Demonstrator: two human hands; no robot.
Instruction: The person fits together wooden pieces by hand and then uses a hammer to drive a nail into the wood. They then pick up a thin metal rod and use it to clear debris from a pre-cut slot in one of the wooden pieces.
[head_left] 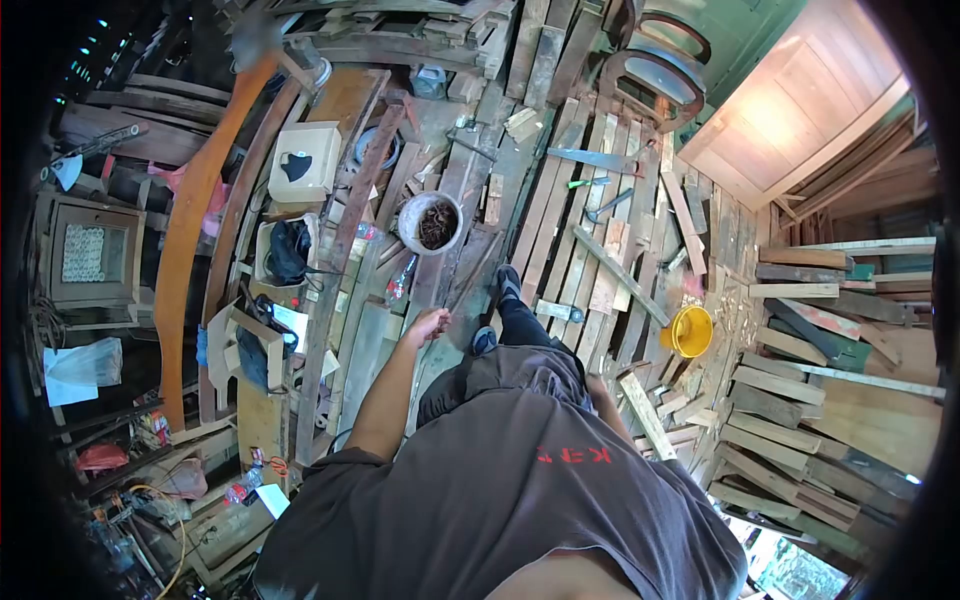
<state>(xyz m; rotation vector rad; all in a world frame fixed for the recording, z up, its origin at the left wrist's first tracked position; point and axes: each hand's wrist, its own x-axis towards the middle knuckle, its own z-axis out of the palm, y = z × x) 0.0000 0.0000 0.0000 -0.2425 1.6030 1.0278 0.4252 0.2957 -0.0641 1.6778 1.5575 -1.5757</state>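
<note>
My left hand (430,326) is raised beside my left leg with its fingers curled in; whatever it holds, if anything, is too small to make out. Nearest to it are a clear plastic bottle (400,283) lying on the boards and a round pail (451,243) with dark scraps inside. My right arm hangs by my right hip, and the hand is hidden behind my shirt and thigh. Ahead of my feet, on the wooden slats, lie a handsaw (590,160), a green-handled tool (588,183) and a hammer (608,206).
To the right stand a yellow bucket (691,332) and stacked timber offcuts (780,420). A loose plank (620,275) crosses the slats. On the left bench are a cardboard box (304,162) and a box with a dark bag (290,248). A wooden panel (800,100) leans at upper right.
</note>
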